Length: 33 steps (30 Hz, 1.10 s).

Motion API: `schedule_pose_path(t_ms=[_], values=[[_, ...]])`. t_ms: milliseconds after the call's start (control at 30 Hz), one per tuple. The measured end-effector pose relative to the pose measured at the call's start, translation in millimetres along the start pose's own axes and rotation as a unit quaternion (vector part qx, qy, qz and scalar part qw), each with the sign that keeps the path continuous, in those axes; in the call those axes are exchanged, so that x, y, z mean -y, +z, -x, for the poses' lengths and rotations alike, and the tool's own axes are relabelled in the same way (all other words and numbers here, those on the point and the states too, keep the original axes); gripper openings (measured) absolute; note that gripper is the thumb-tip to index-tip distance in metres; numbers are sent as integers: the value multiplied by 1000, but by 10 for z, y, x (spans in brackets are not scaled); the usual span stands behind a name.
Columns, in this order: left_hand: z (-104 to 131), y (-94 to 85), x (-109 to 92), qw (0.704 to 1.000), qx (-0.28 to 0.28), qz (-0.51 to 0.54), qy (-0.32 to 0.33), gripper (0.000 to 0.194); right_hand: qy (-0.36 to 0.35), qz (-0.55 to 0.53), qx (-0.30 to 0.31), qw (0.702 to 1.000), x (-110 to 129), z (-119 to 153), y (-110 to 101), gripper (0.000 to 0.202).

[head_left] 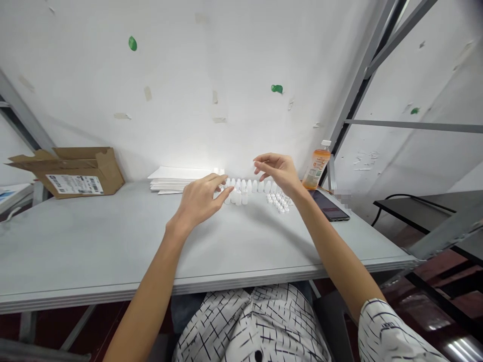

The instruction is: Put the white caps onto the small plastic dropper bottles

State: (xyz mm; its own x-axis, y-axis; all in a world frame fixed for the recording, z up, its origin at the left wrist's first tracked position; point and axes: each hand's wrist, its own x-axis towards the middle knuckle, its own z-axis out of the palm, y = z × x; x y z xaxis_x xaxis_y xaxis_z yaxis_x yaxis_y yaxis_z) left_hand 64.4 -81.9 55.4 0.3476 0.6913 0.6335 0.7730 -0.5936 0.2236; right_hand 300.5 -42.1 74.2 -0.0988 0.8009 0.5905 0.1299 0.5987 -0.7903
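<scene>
A: Carton (75, 173) sits far left on the desk (94, 241), flaps up, well away from the hands. Then a stack of white sheets (173, 178) by the wall. What's the left hand doing?

B: Left hand (198, 201) hovers low over the desk, fingers (222, 193) stretched fwd and loosely spread, tips right at the near end of the small white bottles (245, 188). Can't tell if it pinches one; nothing clearly held, looks more like touching or steadying.

A: How do those bottles handle, you think?

B: Prob. very light, thin plastic, stiff enough but easy to tip since they stand upright, packed close in rows. Smooth, so a bit slippery. Best taken w/ thumb + 1–2 fingertips round the body, not the narrow top.

A: Right side?

B: Right hand (277, 171) is raised just above the rows, wrist bent, thumb and forefinger close together in a narrow pinch, other fingers curled loose. Whether smth tiny is in the pinch, can't tell. Below it lies a cluster of small white caps (279, 202). Further right: dark phone (330, 206) flat on the desk, orange drink bottle (317, 168) upright near the wall.
</scene>
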Motion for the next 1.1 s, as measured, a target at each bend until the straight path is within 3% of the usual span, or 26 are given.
schedule_pose_path(t_ms=[133,233,400,533,1100], values=[[0,-9,-6,1000,6,-3,-9,32,-2,161,-56,985,-210,-141,-354,24],[0,-8,-17,1000,15,-3,-8,32,48,320,-42,945,-405,-175,-463,12],[1,-7,-21,1000,23,-3,-10,33,82,495,82,861,-579,-163,-328,14],[1,-10,-13,1000,24,-3,-5,34,86,553,114,821,-614,-171,-190,18],[-7,-6,-1,999,39,4,-12,33,88,564,119,813,-810,-156,-111,24]])
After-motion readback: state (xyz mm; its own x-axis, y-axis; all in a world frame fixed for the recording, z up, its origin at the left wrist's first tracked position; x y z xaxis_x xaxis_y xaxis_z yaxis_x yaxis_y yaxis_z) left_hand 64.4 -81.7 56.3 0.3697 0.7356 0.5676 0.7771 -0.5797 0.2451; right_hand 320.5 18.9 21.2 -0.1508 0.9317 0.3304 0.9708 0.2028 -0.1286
